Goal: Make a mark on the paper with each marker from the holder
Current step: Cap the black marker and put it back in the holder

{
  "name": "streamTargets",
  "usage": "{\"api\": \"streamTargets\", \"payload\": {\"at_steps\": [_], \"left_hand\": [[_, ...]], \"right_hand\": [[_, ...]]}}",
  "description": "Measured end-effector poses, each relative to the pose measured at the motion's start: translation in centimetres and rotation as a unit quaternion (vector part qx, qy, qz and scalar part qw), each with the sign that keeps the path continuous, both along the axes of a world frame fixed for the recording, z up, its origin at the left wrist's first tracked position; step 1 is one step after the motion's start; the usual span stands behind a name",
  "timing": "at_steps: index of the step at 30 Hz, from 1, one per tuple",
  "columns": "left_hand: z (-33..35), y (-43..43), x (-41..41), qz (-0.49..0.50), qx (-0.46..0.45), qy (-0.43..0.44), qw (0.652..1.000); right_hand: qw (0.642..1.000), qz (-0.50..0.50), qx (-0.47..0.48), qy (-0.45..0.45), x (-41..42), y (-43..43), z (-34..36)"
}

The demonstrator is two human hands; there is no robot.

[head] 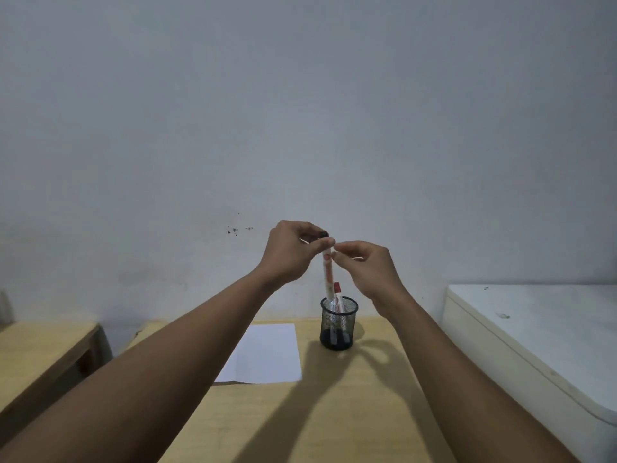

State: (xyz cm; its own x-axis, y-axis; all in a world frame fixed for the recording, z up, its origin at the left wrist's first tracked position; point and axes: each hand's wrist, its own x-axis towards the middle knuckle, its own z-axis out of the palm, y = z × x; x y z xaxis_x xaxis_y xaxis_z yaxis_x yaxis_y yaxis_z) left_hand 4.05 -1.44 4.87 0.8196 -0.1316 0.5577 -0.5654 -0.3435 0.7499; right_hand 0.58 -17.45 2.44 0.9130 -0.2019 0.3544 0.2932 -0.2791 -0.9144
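A black mesh holder (339,324) stands on the wooden table (350,412), to the right of a white sheet of paper (267,354). A red-capped marker (338,294) stands in the holder. Above the holder, my left hand (290,252) pinches the upper end of a white marker with a black cap (328,272), which hangs nearly upright with its lower end at the holder's rim. My right hand (370,269) is just to the right of it. Its fingertips touch the marker's barrel below the left hand's grip; I cannot tell if they grip it.
A second wooden table (40,355) stands to the left across a gap. A white cabinet or appliance top (534,332) sits to the right of the table. A grey wall rises right behind the table.
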Motion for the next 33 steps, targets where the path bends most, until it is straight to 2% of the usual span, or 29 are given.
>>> {"api": "streamTargets", "payload": {"at_steps": [6, 9, 11, 13, 17, 19, 22, 27, 33], "left_hand": [[-1.3, -2.7, 3.2, -0.043, -0.061, 0.084, 0.994], [-2.5, -3.5, 5.0, -0.047, -0.063, 0.100, 0.992], [-4.1, -3.6, 6.5, -0.010, 0.005, 0.096, 0.995], [-6.3, -3.6, 8.0, 0.023, 0.126, 0.097, 0.987], [-10.1, -3.6, 9.5, 0.045, 0.341, 0.131, 0.930], [-11.4, -3.8, 10.0, 0.044, 0.391, 0.136, 0.909], [-12.4, -4.3, 10.5, 0.015, 0.397, 0.156, 0.904], [-13.3, -5.0, 11.1, 0.001, 0.359, 0.129, 0.924], [-14.3, -4.8, 12.0, 0.011, 0.361, 0.106, 0.927]], "right_hand": [[0.978, -0.073, -0.196, -0.009, 3.9, -1.8, -1.2], [0.967, -0.112, -0.228, -0.003, 5.9, -2.9, -2.2], [0.969, -0.136, -0.208, 0.008, 7.7, -3.5, -3.3], [0.969, -0.159, -0.188, 0.016, 9.4, -4.4, -4.7], [0.968, -0.157, -0.191, 0.040, 11.8, -5.2, -7.5], [0.967, -0.148, -0.202, 0.049, 12.5, -5.3, -8.7], [0.959, -0.137, -0.240, 0.053, 13.4, -5.5, -10.0], [0.932, -0.130, -0.332, 0.069, 14.4, -5.5, -11.5], [0.931, -0.129, -0.330, 0.092, 15.0, -5.3, -11.9]]}}
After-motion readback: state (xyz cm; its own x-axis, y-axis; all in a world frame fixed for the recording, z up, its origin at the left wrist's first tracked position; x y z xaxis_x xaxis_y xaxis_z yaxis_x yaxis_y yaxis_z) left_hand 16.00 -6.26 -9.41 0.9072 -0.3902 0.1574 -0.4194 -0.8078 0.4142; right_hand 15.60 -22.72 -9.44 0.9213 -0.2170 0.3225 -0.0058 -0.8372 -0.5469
